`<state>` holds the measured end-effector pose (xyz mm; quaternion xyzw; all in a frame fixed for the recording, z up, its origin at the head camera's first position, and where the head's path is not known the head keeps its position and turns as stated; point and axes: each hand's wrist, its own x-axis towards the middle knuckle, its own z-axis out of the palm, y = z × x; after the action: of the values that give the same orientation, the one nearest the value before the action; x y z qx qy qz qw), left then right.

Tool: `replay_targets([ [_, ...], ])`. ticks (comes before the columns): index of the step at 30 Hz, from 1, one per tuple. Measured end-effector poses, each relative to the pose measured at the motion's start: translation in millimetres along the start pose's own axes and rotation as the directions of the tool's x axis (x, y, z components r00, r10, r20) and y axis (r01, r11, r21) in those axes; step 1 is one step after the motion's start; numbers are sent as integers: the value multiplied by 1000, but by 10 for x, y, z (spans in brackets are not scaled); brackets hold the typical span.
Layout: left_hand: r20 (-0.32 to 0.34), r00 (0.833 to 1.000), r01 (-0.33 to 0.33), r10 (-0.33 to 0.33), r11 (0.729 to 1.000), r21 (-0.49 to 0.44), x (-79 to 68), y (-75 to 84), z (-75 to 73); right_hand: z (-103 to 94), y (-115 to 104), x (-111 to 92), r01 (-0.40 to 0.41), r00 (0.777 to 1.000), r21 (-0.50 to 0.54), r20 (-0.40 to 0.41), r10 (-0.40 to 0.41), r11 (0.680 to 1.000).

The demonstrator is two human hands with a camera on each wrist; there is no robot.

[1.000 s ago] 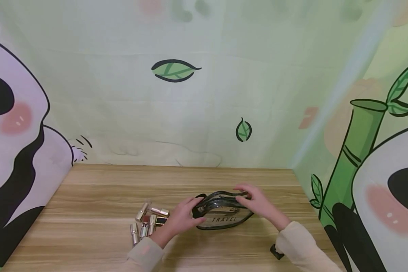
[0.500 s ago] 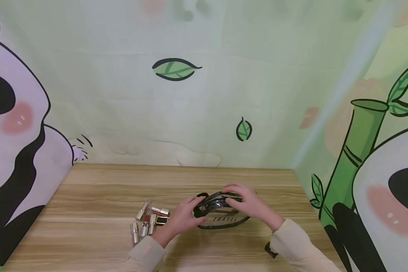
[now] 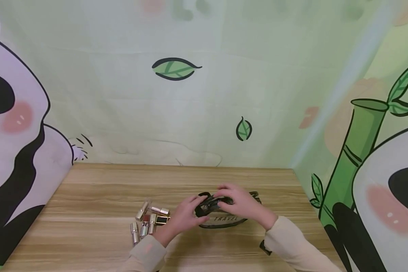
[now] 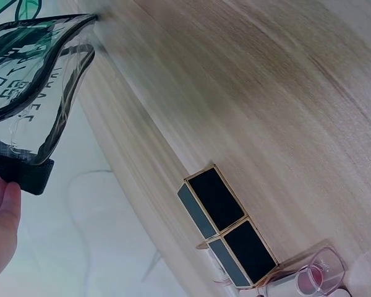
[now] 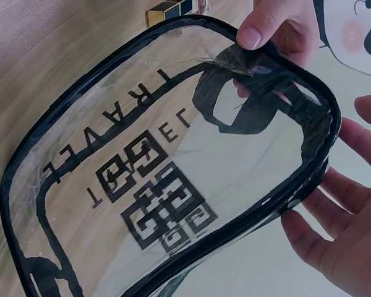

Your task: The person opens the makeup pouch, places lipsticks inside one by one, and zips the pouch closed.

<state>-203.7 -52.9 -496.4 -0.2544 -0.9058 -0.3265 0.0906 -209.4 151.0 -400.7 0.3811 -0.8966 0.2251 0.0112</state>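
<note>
A clear travel pouch [image 3: 224,220] with black trim and the word TRAVEL stands on the table between both hands. My left hand [image 3: 185,215] grips its left end, thumb in front; the right wrist view shows that left thumb [image 5: 252,37] on the black corner. Along the pouch's top edge, my right hand [image 3: 239,204] pinches the black zipper trim close to the left hand. In the right wrist view the right hand's [image 5: 340,232] thumb and fingers meet at that edge. Whether it holds a zipper pull is hidden.
Left of the pouch lies a cluster of several lipsticks [image 3: 135,233], near my left forearm. One is a black-and-gold lipstick case [image 4: 226,223]. Wooden table [image 3: 102,189] surrounds them, with a panda-printed cloth backdrop [image 3: 204,94] behind.
My right hand has slid left along the pouch's top edge, from its right part toward my left hand. The left hand has barely moved. The lipsticks lie as before.
</note>
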Motion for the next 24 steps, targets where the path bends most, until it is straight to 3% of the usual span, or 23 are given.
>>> replay_targets([
  [7, -22, 999, -32, 32, 999, 29, 13, 23, -7, 19, -55, 37, 19, 1000, -140, 25, -16, 990],
  [18, 2, 999, -38, 38, 999, 21, 26, 91, -30, 81, -70, 73, 45, 998, -234, 53, -33, 971],
  [24, -37, 997, -70, 71, 997, 21, 39, 105, -18, 126, -81, 92, 66, 997, -264, 63, -51, 962],
])
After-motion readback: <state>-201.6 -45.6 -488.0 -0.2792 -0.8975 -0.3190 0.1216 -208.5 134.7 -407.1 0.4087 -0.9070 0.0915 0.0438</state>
